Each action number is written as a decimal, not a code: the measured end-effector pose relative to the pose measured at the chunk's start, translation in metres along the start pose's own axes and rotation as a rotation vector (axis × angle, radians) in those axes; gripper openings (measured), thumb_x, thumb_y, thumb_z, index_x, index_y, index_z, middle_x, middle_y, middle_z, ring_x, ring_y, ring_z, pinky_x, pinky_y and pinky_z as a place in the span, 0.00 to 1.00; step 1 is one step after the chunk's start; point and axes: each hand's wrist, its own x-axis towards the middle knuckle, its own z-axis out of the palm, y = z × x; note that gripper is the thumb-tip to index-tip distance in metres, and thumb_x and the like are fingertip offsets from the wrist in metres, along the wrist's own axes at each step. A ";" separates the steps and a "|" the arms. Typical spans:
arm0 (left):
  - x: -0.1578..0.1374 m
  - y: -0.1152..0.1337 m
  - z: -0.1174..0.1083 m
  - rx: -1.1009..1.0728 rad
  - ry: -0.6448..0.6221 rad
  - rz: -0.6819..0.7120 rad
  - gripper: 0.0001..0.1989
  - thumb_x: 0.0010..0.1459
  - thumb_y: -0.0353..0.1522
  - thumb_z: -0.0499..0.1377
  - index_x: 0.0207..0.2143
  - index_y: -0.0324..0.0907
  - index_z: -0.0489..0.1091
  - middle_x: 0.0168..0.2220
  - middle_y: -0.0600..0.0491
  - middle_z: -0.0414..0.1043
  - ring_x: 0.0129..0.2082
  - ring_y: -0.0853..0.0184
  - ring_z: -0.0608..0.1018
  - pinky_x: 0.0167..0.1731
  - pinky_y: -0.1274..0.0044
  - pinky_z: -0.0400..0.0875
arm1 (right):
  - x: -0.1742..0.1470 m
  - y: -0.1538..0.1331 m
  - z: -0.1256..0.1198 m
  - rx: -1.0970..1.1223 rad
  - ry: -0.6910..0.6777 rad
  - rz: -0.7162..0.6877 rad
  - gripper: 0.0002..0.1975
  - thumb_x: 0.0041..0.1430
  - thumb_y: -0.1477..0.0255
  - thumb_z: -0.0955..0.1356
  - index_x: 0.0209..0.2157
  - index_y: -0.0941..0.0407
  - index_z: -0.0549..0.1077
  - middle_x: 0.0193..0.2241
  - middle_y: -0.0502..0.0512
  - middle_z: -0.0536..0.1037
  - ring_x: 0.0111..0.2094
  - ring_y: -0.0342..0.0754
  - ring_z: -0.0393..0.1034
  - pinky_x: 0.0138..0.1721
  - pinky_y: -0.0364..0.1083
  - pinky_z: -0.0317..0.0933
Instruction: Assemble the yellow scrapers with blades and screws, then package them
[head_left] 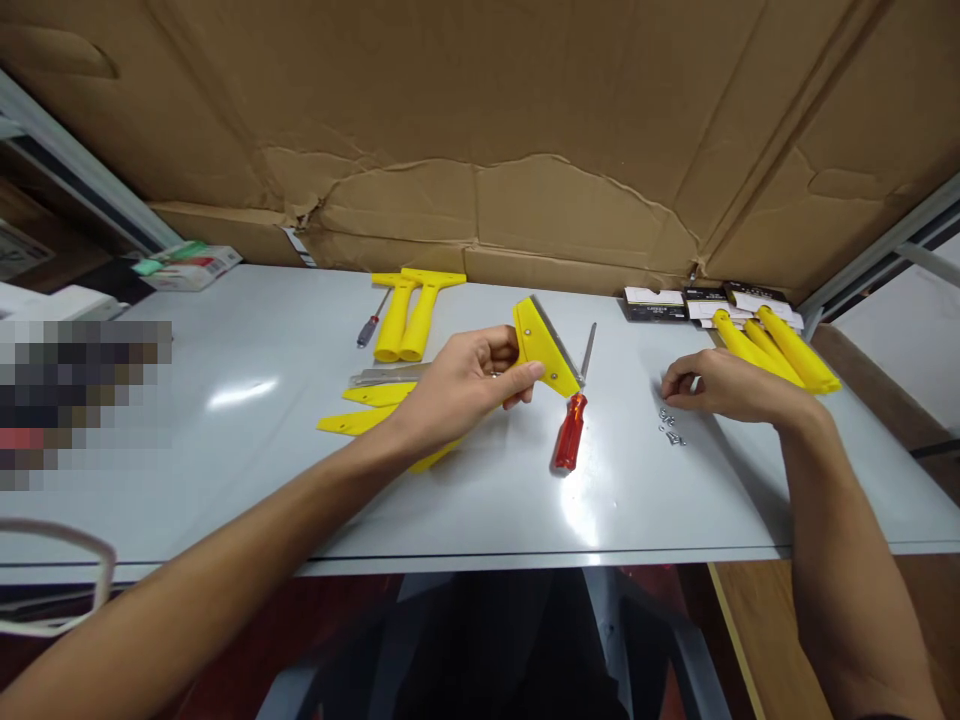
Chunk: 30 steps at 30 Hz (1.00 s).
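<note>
One yellow scraper head (546, 348), metal blade along its upper right edge, was up in your left hand (471, 378), above the middle of the table (480, 515). Two silver fasteners showed in its face. Your left grip was clamped on it, thumb across the front, fingers behind.

Your right hand (724, 385) was low on the right, thumb and fingertips bunched just beside a scatter of small silver screws (673, 427); you had several there, too small to count surely. I could not tell whether those fingertips pinched one.

One red-handled screwdriver (570, 435) lay just beyond the scraper's lower corner in view; contact unclear. Under and beside your left forearm: at least three flat yellow plates (343, 424), partly hidden, and metal blades (386, 375) in a stack, number not clear.

Farther back, left of centre: two yellow T-shaped handles (421, 315) side by side, and one grey-handled screwdriver (368, 331) next to them. Back right, past your right hand: three yellow handles (795, 355), far ends overlapping black-and-white packets (654, 304), of which you had three in sight.

Writing: print on the packets, and on one small box (202, 268) at far left; none legible. Brown cardboard (480, 110) stood behind everything.
</note>
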 end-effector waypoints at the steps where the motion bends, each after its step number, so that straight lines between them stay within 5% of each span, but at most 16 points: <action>1: 0.000 -0.001 0.001 -0.018 -0.025 -0.034 0.10 0.61 0.37 0.68 0.37 0.39 0.75 0.28 0.54 0.75 0.27 0.71 0.75 0.28 0.78 0.72 | 0.001 -0.002 0.001 -0.012 0.034 0.010 0.12 0.58 0.62 0.70 0.36 0.56 0.82 0.34 0.54 0.82 0.32 0.43 0.73 0.37 0.45 0.63; 6: -0.003 -0.006 0.008 -0.084 -0.116 -0.160 0.10 0.63 0.35 0.66 0.31 0.40 0.72 0.27 0.54 0.76 0.26 0.72 0.75 0.28 0.79 0.70 | 0.003 -0.023 0.005 0.110 0.212 -0.085 0.12 0.60 0.62 0.72 0.36 0.56 0.81 0.34 0.55 0.81 0.33 0.45 0.73 0.39 0.48 0.66; 11: -0.004 -0.006 0.013 -0.105 -0.137 -0.151 0.08 0.64 0.33 0.64 0.32 0.40 0.72 0.26 0.55 0.75 0.26 0.72 0.75 0.28 0.78 0.69 | -0.001 -0.072 0.022 0.525 0.386 -0.485 0.09 0.64 0.64 0.74 0.41 0.53 0.83 0.40 0.55 0.82 0.38 0.43 0.75 0.41 0.45 0.69; 16: -0.007 0.003 0.016 -0.099 -0.152 -0.221 0.11 0.61 0.36 0.67 0.30 0.40 0.71 0.25 0.57 0.74 0.25 0.73 0.72 0.29 0.79 0.67 | 0.003 -0.111 0.047 0.440 0.495 -0.742 0.05 0.65 0.71 0.73 0.41 0.54 0.83 0.39 0.55 0.78 0.40 0.40 0.73 0.42 0.43 0.70; 22: -0.010 0.013 0.018 -0.124 -0.142 -0.263 0.11 0.59 0.36 0.68 0.31 0.39 0.71 0.25 0.59 0.72 0.27 0.73 0.72 0.30 0.79 0.66 | 0.008 -0.114 0.055 0.427 0.621 -0.803 0.07 0.61 0.76 0.75 0.41 0.56 0.84 0.38 0.56 0.72 0.38 0.37 0.69 0.28 0.36 0.63; 30: -0.009 0.014 0.019 -0.139 -0.142 -0.247 0.07 0.57 0.33 0.67 0.33 0.38 0.73 0.27 0.58 0.72 0.28 0.73 0.72 0.33 0.79 0.66 | 0.004 -0.118 0.058 0.452 0.700 -0.760 0.07 0.59 0.78 0.75 0.40 0.59 0.84 0.36 0.54 0.73 0.36 0.36 0.68 0.27 0.35 0.61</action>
